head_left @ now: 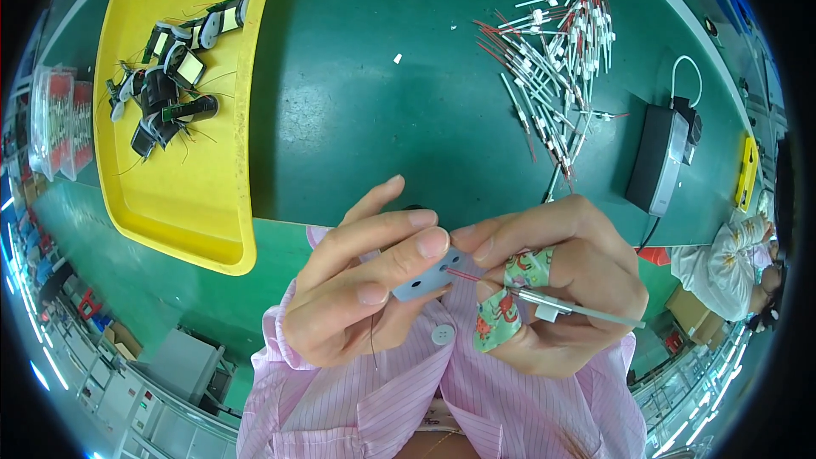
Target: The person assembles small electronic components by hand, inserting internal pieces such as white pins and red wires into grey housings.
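Observation:
In front of my chest, my left hand [365, 276] is closed around a pale blue-grey plastic piece with several round holes [418, 284]. A thin dark wire [373, 344] hangs below these fingers. My right hand [578, 280], with green patterned wraps on two fingers, pinches a slim grey-white lead [588, 313] carrying a small white tab. The lead's red wires [464, 275] run from my right fingertips to a hole in the plastic piece. Whether the wire ends go inside cannot be made out. My left fingers hide the rest of the piece.
To the left, a yellow tray [242, 127] holds several black wired units [160, 89]. Clear packs with red contents [59, 123] lie beyond it. A pile of red-wired white leads [565, 59] covers the right of the green table [365, 119], near a black box device [657, 157].

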The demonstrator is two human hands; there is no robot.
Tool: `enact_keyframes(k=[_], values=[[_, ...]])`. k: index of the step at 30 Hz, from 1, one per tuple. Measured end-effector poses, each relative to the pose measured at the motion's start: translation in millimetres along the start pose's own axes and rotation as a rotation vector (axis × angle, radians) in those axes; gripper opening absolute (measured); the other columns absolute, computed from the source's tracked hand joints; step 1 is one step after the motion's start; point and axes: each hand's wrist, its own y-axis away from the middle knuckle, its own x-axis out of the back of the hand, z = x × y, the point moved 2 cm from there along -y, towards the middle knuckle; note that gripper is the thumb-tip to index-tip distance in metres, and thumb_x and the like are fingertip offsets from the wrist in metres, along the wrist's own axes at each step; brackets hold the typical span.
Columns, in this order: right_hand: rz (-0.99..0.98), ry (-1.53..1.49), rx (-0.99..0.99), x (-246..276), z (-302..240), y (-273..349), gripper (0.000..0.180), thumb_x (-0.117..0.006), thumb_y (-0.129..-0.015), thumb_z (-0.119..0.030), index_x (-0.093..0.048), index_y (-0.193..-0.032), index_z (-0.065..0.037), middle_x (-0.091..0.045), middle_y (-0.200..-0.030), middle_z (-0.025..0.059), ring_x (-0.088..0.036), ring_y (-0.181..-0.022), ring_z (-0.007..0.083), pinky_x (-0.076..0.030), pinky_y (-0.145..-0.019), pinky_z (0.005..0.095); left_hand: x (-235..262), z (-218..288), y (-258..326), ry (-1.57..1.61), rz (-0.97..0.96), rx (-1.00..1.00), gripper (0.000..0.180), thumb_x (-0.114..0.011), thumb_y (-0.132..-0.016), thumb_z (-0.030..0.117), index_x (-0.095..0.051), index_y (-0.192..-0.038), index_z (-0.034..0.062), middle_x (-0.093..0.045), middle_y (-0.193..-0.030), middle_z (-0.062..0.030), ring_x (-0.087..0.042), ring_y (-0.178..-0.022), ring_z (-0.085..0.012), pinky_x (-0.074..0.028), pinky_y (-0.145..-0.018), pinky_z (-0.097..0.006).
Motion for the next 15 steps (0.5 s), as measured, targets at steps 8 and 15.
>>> enact_keyframes(k=[8,15], values=[[0.001,0.105,-0.004,0.1,-3.1,1.5,0.022,-0.074,-0.072,0.001,-0.052,-0.071,0.004,-0.061,-0.082,0.0220,-0.069,-0.069,0.0265,-0.058,-0.057,0.0313,-2.4,-0.2,-1.7,-0.071,-0.030,-0.006,0.058,-0.075,-0.073,-0.003,-0.039,-0.117,0.0063,-0.066,-0.102,-0.0251,-0.062,-0.098,-0.0400,-0.040,-0.093,-0.065],[-0.045,0.132,-0.024,-0.6,-3.3,0.1,0.024,-0.075,-0.070,0.001,-0.051,-0.069,0.004,-0.060,-0.084,0.0216,-0.069,-0.069,0.0273,-0.057,-0.056,0.0302,-2.6,-0.3,-1.8,-0.163,-0.038,-0.051,0.054,-0.076,-0.071,-0.001,-0.039,-0.110,0.0074,-0.068,-0.099,-0.0234,-0.062,-0.093,-0.0398,-0.039,-0.091,-0.069]])
